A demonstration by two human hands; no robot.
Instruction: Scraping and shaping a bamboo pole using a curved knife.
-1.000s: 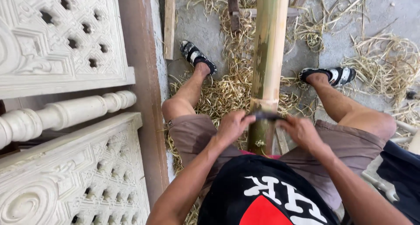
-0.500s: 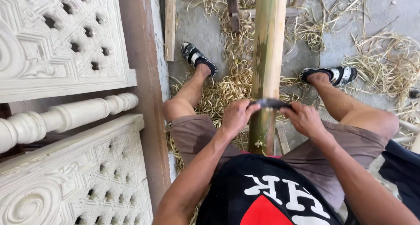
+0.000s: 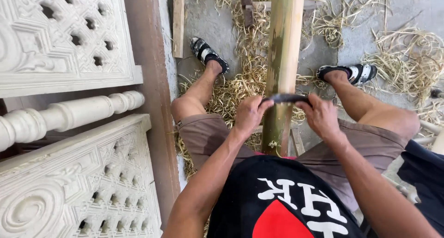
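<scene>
Looking down from the head cam, I've got both hands on a dark curved blade laid across a green-yellow bamboo pole. My left hand is closed tight around the blade's left end, and my right hand is wrapped around the right end — fingers fully curled on both sides, no gap I can see. The blade sits flat against the pole, roughly level, just above my knees.

The pole runs straight away from me between my legs, its near end dropping down behind my shirt edge, so I can't tell where it rests. Some of its surface looks scraped pale, with green patches left on it.

Straw-coloured shavings are piled on the concrete floor around both sandals. Off to my left there are carved white panels and a turned white baluster — well apart from the pole.
</scene>
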